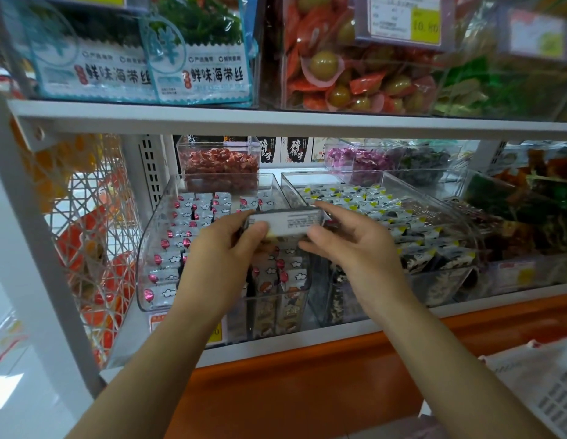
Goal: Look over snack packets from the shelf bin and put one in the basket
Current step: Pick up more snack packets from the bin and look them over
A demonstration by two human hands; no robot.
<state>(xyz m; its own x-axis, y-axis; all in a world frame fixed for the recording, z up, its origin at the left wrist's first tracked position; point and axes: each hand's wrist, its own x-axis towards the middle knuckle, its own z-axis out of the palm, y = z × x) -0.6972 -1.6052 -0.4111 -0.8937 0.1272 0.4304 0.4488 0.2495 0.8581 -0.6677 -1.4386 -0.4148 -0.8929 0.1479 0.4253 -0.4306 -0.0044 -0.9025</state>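
Head view. We see the packet (283,221) held level between both hands, above the left bin (142,248). The left hand (225,248) pinches its left end between thumb and curled fingers. The right hand (348,245) pinches the right end, with fingers along the top edge and thumb beneath. We judge the hold light, since only the ends are caught. If one hand lets go for the carry, the packet may swing, slip and drop among the other packets (187,236) in the bin. It may also miss the basket (557,394), which lies low at the right, well apart. The packet is flat, oblong and dark-edged, with a white printed label towards us; the print is too blurred to read. We judge it light and smooth-skinned, hence slippery.
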